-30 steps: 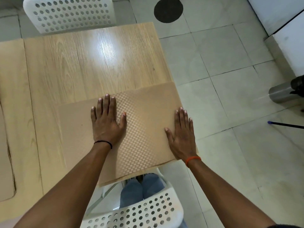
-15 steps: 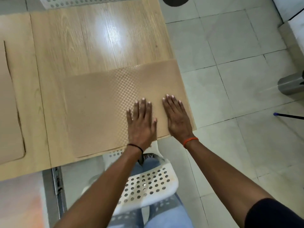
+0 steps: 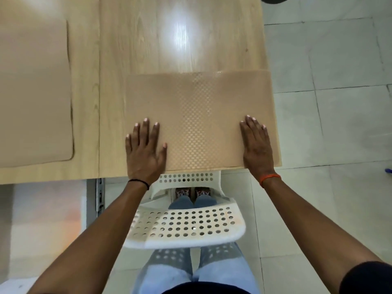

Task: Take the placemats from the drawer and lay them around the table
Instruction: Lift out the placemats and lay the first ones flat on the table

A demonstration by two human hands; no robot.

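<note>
While your left hand (image 3: pixel 145 153) and right hand (image 3: pixel 257 145) press flat, fingers straight, placemat (image 3: pixel 199 115) sits flush with tabletop (image 3: pixel 169 39) near edge and right corner; second placemat (image 3: pixel 34 92) lies left.

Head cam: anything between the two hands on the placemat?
No object. In the head view, only the bare checkered placemat runs between the left hand and the right hand, both lying flat on it.
</note>
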